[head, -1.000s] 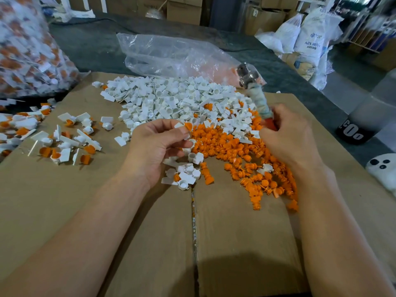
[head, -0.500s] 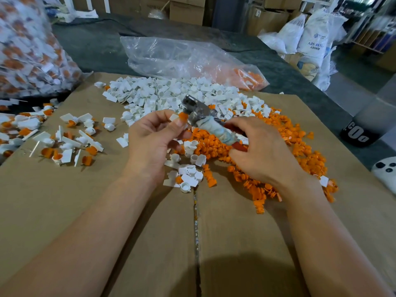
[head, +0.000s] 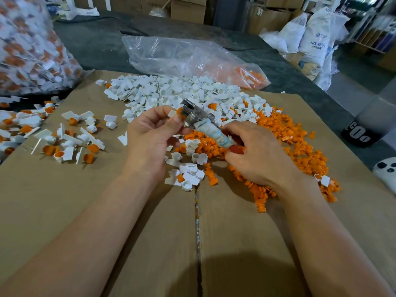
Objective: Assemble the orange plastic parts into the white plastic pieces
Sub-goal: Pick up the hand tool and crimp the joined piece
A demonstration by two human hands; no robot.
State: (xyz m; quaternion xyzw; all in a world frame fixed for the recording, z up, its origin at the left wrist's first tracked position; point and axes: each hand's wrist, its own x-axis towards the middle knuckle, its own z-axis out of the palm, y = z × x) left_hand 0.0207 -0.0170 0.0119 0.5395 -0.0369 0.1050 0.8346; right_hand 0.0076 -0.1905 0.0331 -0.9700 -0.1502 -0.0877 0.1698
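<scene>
Orange part (head: 179, 110) and a small white piece (head: 172, 113) are pinched together between the thumb and curled fingertips of the left hand (head: 150, 138).

Beyond those fingertips lies a crumpled clear plastic bag (head: 182, 54), mostly slack, with loose orange parts gathered in its far right end. Well to the left of the left fingers stands a bulging clear sack (head: 25, 46) packed with white-and-orange pieces.

Just past the fingers is a heap of white pieces (head: 182, 91), small cups with flat square tabs. Under and right of the right fingers spreads a heap of orange parts (head: 289, 138), short ridged plugs. Left of the left hand, joined white-and-orange pieces (head: 64, 142) lie scattered. All of it rests on a matte brown cardboard sheet (head: 107, 211).

The right hand (head: 257, 153) is knuckles-up, fingers wrapped round the handle of a tool (head: 192, 116). The handle is bound in pale, frayed tape with red showing at the grip. Its shiny metal head touches the pinched pair at the left fingertips. Both forearms reach forward, bare.
</scene>
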